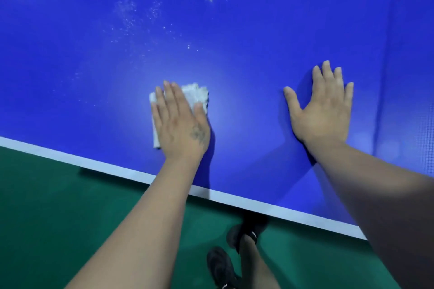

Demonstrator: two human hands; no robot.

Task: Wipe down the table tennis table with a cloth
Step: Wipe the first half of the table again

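Observation:
The blue table tennis table (pixel 234 37) fills the upper view, with a white line along its near edge (pixel 105 165). A folded white cloth (pixel 196 95) lies on the table near that edge. My left hand (pixel 180 122) presses flat on the cloth with straight fingers, covering most of it. My right hand (pixel 323 107) rests flat on the bare table to the right, fingers spread. White droplets or specks (pixel 131 16) are scattered over the far left part of the surface.
Green floor (pixel 58 218) lies below the table edge. My feet in black shoes (pixel 223 265) stand close under the edge. The net (pixel 422 124) rises at the far right of the table.

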